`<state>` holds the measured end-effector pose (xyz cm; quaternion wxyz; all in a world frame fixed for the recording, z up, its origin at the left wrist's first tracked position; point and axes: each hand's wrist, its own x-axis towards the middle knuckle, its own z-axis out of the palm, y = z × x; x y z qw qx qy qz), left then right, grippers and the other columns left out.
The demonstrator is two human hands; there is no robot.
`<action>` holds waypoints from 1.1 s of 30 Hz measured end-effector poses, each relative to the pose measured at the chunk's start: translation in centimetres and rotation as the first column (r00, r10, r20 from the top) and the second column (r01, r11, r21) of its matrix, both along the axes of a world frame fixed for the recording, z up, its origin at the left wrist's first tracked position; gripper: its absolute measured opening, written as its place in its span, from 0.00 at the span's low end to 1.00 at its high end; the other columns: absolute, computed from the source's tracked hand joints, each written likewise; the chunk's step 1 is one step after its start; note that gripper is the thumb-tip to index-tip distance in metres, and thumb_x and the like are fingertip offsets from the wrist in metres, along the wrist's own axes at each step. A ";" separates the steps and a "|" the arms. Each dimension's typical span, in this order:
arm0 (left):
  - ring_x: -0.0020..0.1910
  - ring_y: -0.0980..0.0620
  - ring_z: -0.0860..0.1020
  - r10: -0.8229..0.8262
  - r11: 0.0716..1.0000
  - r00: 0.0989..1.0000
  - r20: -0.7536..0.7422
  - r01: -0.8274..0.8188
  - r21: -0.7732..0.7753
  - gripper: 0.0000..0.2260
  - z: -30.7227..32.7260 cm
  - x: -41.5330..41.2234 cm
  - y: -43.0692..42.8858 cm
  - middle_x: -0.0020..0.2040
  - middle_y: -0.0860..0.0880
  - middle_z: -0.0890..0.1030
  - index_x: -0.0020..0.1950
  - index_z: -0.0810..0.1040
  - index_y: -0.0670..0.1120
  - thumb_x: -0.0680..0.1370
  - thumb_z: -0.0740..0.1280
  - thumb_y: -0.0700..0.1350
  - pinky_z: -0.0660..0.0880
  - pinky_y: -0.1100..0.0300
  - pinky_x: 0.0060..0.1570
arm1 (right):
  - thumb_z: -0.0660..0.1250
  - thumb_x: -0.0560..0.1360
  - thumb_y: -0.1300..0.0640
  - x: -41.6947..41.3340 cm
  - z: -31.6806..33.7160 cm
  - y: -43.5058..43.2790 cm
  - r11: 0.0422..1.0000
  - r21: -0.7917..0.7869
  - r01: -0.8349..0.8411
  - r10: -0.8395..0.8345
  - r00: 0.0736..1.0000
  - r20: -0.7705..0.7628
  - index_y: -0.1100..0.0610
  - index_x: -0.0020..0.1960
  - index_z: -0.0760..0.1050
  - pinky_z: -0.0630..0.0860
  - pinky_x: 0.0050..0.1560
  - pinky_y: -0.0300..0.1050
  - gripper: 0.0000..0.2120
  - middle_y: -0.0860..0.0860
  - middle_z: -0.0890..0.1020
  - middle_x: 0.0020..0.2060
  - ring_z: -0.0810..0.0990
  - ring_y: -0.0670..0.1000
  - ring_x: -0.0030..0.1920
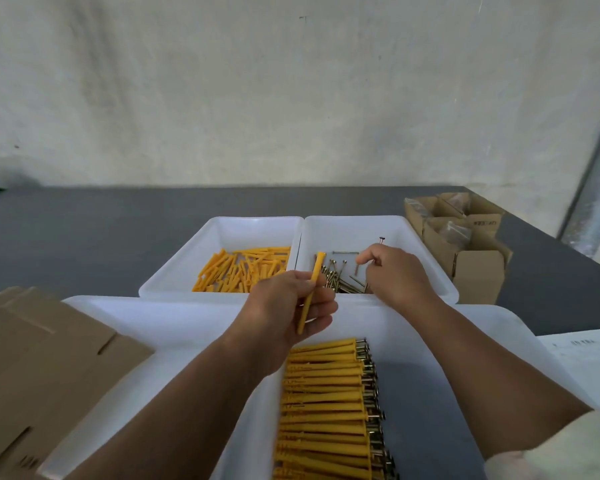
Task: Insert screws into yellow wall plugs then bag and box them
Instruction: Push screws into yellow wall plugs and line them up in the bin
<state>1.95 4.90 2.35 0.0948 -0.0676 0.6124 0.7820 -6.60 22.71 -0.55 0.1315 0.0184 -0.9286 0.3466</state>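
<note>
Left hand [290, 308] grip pinches 1 yellow plug [313, 289]; right hand [397, 277] grip over screws [340, 276], hold unclear

A grey table [84, 230] abuts a pale wall [291, 98].

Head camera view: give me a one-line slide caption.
Left hand holds a yellow wall plug; right hand works over the screw tray.

Print on the cardboard box [484, 221] is unreadable.
</note>
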 end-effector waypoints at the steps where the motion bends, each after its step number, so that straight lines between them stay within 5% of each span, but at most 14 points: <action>1: 0.38 0.49 0.83 -0.006 1.000 1.000 0.007 0.006 -0.008 0.10 -0.3 0.1 0.0 0.37 0.45 0.83 0.51 0.79 0.41 0.82 0.58 0.38 0.81 0.53 0.42 | 0.57 0.74 0.63 0.1 0.0 0.0 1.000 -0.015 0.002 -0.002 1.000 -0.013 0.42 0.50 0.75 0.76 0.47 0.48 0.16 0.45 0.78 0.39 0.78 0.52 0.47; 9: 0.40 0.51 0.84 -0.149 0.953 0.988 -0.049 0.130 -0.272 0.09 -1.2 0.4 0.8 0.39 0.48 0.85 0.54 0.78 0.42 0.82 0.58 0.37 0.81 0.55 0.47 | 0.62 0.75 0.64 0.8 0.4 -0.3 0.995 -0.096 0.019 -0.024 0.999 -0.046 0.42 0.76 0.55 0.80 0.47 0.53 0.36 0.53 0.80 0.40 0.81 0.53 0.42; 11: 0.40 0.52 0.84 -0.160 0.942 0.986 -0.052 0.136 -0.308 0.09 -1.4 0.3 0.9 0.39 0.48 0.85 0.53 0.78 0.43 0.82 0.59 0.37 0.81 0.55 0.47 | 0.64 0.74 0.65 0.9 0.9 -0.2 0.979 -0.200 0.027 -0.026 1.000 0.008 0.46 0.76 0.57 0.81 0.46 0.52 0.34 0.52 0.82 0.41 0.83 0.53 0.42; 15: 0.37 0.52 0.83 -0.183 0.918 0.982 -0.051 0.152 -0.367 0.07 -1.7 0.1 1.2 0.38 0.48 0.84 0.51 0.77 0.44 0.81 0.61 0.36 0.80 0.58 0.44 | 0.66 0.73 0.68 1.6 2.9 -0.2 0.862 -0.505 0.050 0.008 0.994 0.112 0.51 0.68 0.68 0.77 0.29 0.40 0.27 0.56 0.83 0.37 0.83 0.49 0.29; 19: 0.35 0.54 0.82 -0.190 0.913 0.981 -0.034 0.163 -0.375 0.06 -1.6 0.0 1.3 0.39 0.47 0.83 0.53 0.77 0.42 0.81 0.61 0.36 0.80 0.62 0.38 | 0.67 0.73 0.68 2.6 4.1 -0.1 0.737 -0.674 0.047 0.059 0.989 0.133 0.51 0.65 0.68 0.78 0.29 0.42 0.24 0.59 0.83 0.33 0.83 0.52 0.30; 24: 0.37 0.53 0.83 -0.206 0.896 0.978 -0.030 0.176 -0.407 0.06 -1.6 0.1 1.4 0.40 0.48 0.83 0.52 0.77 0.44 0.81 0.61 0.37 0.81 0.59 0.43 | 0.67 0.74 0.68 3.8 3.2 -0.1 0.720 -0.693 0.046 0.065 0.989 0.133 0.51 0.67 0.67 0.78 0.32 0.43 0.25 0.57 0.84 0.31 0.84 0.52 0.31; 28: 0.38 0.53 0.83 -0.206 0.886 0.978 -0.039 0.169 -0.432 0.06 -1.6 0.1 1.4 0.40 0.48 0.84 0.51 0.76 0.45 0.81 0.61 0.37 0.80 0.58 0.45 | 0.66 0.74 0.67 4.1 2.7 -0.9 0.741 -0.671 0.005 0.094 0.989 0.111 0.51 0.70 0.66 0.79 0.31 0.43 0.27 0.60 0.83 0.40 0.84 0.52 0.32; 33: 0.38 0.52 0.83 -0.201 0.888 0.979 -0.034 0.167 -0.429 0.06 -1.5 0.2 1.4 0.41 0.47 0.83 0.52 0.76 0.45 0.81 0.60 0.37 0.81 0.57 0.45 | 0.67 0.73 0.67 4.0 3.0 -1.0 0.754 -0.657 0.003 0.036 0.998 0.045 0.49 0.68 0.66 0.78 0.30 0.42 0.27 0.56 0.83 0.35 0.84 0.52 0.31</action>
